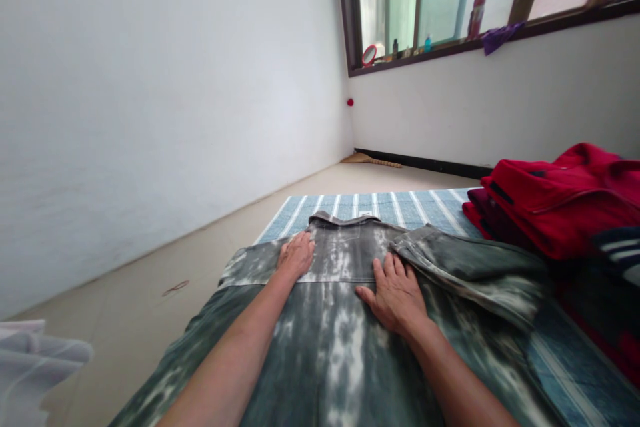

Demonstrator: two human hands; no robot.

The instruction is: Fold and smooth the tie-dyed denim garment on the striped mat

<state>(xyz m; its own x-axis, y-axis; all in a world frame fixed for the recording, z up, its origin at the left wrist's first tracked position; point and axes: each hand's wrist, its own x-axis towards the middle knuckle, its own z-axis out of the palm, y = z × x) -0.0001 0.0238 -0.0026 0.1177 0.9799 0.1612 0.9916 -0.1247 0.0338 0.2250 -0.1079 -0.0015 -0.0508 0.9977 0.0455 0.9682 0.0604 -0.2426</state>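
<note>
A dark green and white mottled shirt lies spread back-up on a blue striped mat. My left hand rests on the shirt's left shoulder area, fingers curled down against the cloth. My right hand lies flat on the shirt's upper back, fingers stretched out and together. One sleeve is folded across towards the right. The collar points away from me.
A pile of folded red clothes sits on the mat at the right, with a dark striped garment beside it. Pale cloth lies on the floor at lower left. White walls and a window sill with small bottles are ahead.
</note>
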